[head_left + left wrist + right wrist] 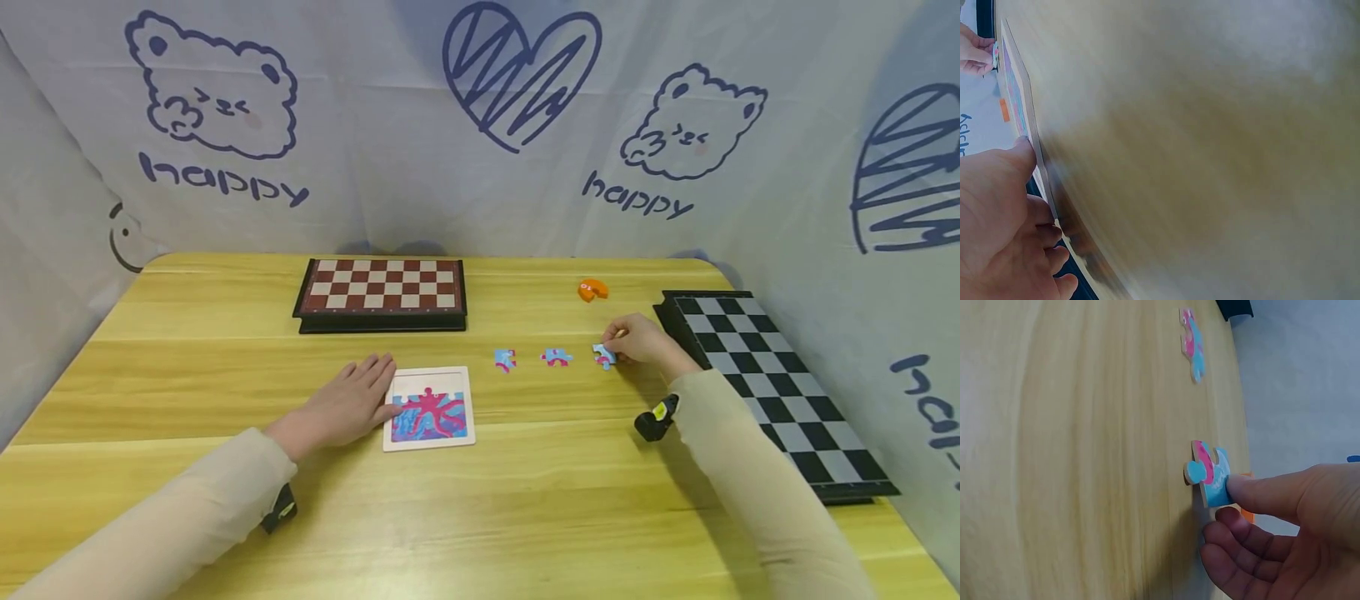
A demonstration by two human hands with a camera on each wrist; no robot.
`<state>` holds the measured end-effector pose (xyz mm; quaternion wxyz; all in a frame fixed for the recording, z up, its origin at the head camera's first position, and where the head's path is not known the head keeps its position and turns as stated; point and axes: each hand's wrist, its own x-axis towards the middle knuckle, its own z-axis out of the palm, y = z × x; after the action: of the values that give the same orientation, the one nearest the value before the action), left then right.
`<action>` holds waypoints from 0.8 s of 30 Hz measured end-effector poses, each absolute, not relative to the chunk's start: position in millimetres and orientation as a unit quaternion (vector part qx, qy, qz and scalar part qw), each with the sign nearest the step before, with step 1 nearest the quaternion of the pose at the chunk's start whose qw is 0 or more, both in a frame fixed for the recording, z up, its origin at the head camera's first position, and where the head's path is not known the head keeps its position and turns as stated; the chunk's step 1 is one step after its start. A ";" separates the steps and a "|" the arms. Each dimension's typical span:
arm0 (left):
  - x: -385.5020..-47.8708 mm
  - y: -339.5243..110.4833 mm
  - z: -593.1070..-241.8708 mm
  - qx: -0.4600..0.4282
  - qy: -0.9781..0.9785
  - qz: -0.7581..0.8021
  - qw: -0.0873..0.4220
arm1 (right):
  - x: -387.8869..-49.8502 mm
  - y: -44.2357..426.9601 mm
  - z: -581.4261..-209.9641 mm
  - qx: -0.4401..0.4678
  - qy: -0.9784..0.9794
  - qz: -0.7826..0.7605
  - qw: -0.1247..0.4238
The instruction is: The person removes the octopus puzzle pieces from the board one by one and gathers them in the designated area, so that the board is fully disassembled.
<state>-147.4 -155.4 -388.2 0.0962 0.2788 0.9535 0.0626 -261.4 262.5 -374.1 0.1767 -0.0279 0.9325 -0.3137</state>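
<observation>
My left hand lies with its fingers extended along the left edge of a white-framed jigsaw puzzle board, the thumb on the frame. Pink and blue octopus pieces fill the board's lower part; its upper part shows bare backing. To the right, my right hand pinches a blue and pink puzzle piece by one edge between thumb and fingers. In the right wrist view that piece looks slightly tilted at the tabletop. Two more puzzle pieces, one in the middle and one nearer the board, lie apart in a row with it.
A brown and white chessboard box stands at the back left. Beside my right forearm is a black and grey chessboard. A small orange object lies at the back right of the wooden table. A drawn-on cloth hangs behind.
</observation>
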 end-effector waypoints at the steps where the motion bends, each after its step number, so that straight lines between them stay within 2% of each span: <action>1: -147.3 -155.3 -388.2 0.279 0.954 0.063 0.096 | -261.5 262.8 -374.0 -0.027 0.933 -0.311 0.176; 24: -147.8 -155.1 -388.7 0.276 0.954 0.063 0.098 | -262.0 263.1 -373.9 -0.032 0.938 -0.296 0.176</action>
<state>-147.8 -155.1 -388.7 0.0979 0.2762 0.9541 0.0626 -262.0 263.1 -373.9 0.1756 -0.0320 0.9385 -0.2956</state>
